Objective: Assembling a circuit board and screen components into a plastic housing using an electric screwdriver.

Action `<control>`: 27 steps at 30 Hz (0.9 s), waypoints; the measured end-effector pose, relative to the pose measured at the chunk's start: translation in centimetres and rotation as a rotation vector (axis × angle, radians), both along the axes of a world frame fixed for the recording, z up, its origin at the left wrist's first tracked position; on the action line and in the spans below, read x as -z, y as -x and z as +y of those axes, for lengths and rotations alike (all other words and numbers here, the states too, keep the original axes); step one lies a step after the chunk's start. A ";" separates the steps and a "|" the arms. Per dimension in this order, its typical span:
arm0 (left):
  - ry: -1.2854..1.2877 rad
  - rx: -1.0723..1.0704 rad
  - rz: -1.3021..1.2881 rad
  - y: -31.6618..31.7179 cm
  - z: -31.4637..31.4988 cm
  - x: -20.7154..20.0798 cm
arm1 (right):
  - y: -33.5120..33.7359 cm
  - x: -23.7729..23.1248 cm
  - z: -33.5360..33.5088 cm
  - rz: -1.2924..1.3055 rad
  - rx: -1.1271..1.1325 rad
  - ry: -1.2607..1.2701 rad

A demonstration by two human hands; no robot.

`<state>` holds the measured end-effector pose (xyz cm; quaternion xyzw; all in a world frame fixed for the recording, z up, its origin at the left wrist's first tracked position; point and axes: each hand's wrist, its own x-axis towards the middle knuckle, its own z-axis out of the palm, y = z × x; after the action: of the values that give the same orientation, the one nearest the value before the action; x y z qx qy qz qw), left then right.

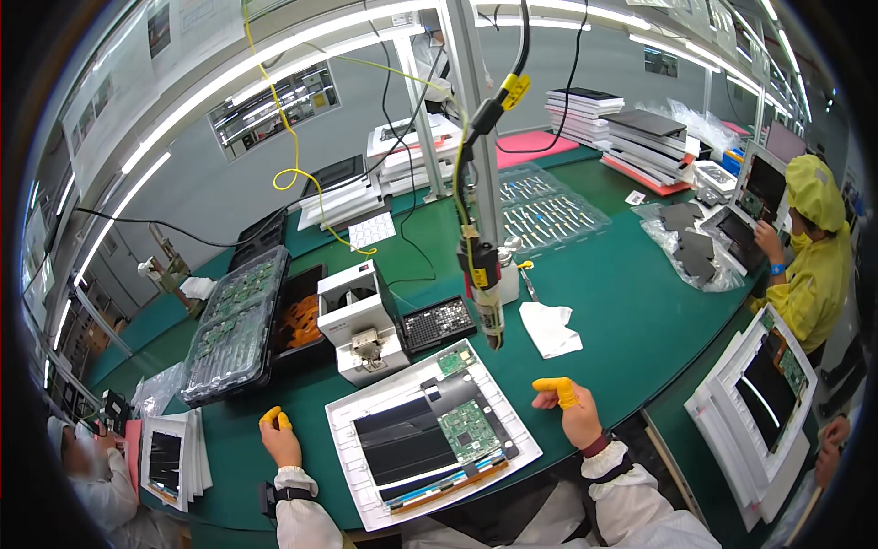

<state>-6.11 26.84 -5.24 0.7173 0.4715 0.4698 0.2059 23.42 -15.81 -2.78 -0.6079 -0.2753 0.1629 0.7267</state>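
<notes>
An opened flat device point(344, 430) lies in front of me on the green table. Its white frame holds a black panel point(402, 446), a green circuit board point(471, 430) and an orange strip along the near edge. Left of it my left hand point(282, 441) rests by the table, yellow covers on its fingertips, holding nothing visible. My right hand point(578, 416) hovers off the device's right side, also with yellow finger covers, its index finger stretched out and nothing seen in it. Neither hand touches the device. An electric screwdriver point(483, 284) hangs beyond the device.
Behind the device stand a white screw feeder point(361, 320) and a black tray of small parts point(439, 324). Clear trays of circuit boards point(236, 320) sit left. A white cloth point(551, 329) lies right, near stacked white frames point(750, 412). A co-worker in yellow point(809, 247) sits far right.
</notes>
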 end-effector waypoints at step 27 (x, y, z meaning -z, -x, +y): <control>0.872 0.571 -0.396 0.4 -13.7 -5.8 | 6.1 -0.6 0.3 0.254 -0.290 -0.183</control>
<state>-6.50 13.13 0.60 0.5629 0.3613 0.2827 0.6875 17.33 -15.54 -2.15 -0.4679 -0.2798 0.3152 0.7768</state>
